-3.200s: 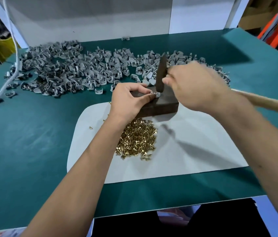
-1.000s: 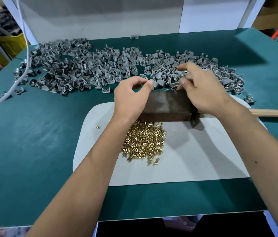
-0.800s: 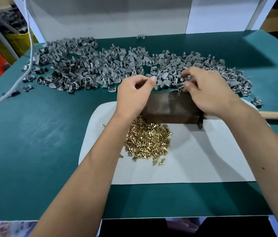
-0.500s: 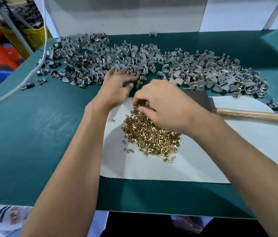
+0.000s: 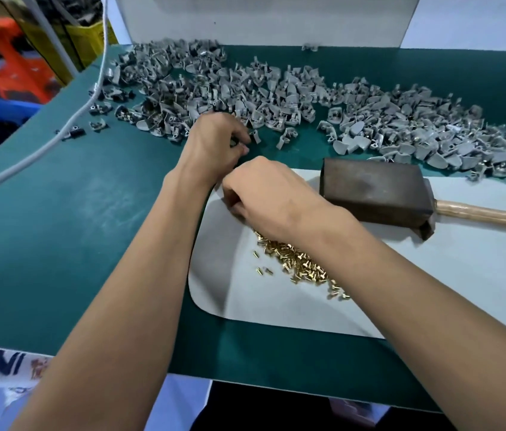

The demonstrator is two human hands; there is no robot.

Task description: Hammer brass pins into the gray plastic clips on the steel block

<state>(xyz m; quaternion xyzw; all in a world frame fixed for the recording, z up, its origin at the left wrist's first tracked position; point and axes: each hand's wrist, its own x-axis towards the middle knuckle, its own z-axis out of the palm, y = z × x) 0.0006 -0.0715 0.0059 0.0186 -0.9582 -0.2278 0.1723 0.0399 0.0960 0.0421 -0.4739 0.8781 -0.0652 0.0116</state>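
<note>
Reaching toward eleven o'clock, the left hand [image 5: 216,141] had its fingers curled at the near edge of the heap of gray plastic clips [image 5: 292,98]; whether they pinched a clip could not be told. The right hand [image 5: 272,199] hovered over the pile of small brass pins [image 5: 300,269] on the pale gray mat [image 5: 432,290], fingers bent downward, their tips hidden. At two o'clock from it, the dark rectangular steel block [image 5: 373,191] lay on the mat, the wooden-handled hammer [image 5: 488,216] just beside it on the green tabletop [image 5: 74,228].
</note>
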